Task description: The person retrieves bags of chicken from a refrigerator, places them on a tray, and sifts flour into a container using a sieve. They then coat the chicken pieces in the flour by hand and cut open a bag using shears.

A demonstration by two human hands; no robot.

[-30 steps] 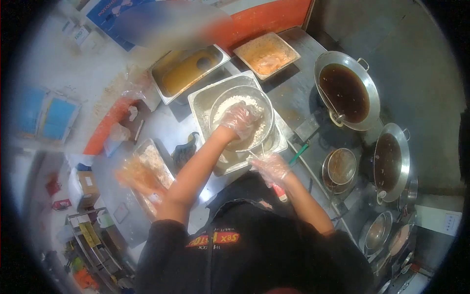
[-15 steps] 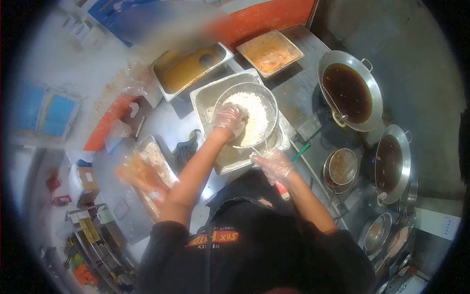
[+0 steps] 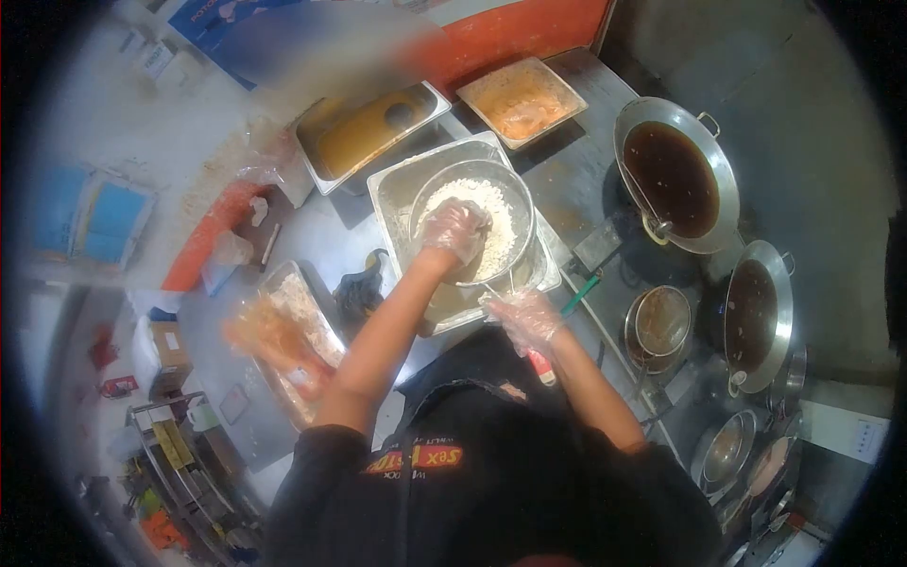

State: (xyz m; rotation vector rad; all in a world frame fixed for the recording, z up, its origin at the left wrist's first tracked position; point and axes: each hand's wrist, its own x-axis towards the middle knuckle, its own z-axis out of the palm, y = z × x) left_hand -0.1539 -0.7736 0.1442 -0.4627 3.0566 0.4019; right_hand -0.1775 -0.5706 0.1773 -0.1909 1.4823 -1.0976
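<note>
A round strainer (image 3: 531,236) full of white, lumpy flour (image 3: 496,227) sits over a rectangular metal pan (image 3: 385,203). Inside it, my left hand (image 3: 455,230), in a clear plastic glove, has its fingers curled down into the flour; the fingertips are partly hidden. My right hand (image 3: 526,319), gloved too, is closed around the strainer's handle close to the rim. The red-and-white end of that handle (image 3: 541,369) sticks out below my palm.
Two woks of dark oil (image 3: 671,180) (image 3: 751,317) stand on the right. Behind the pan are a tray of yellow liquid (image 3: 364,142) and a tray of orange batter-like food (image 3: 524,104). A floury tray (image 3: 307,317) lies left, with another person's blurred hand (image 3: 274,345) over it.
My left hand has shifted slightly right and deeper into the flour, and the flour's surface has changed shape. The strainer has moved a little left. My right hand keeps its hold.
</note>
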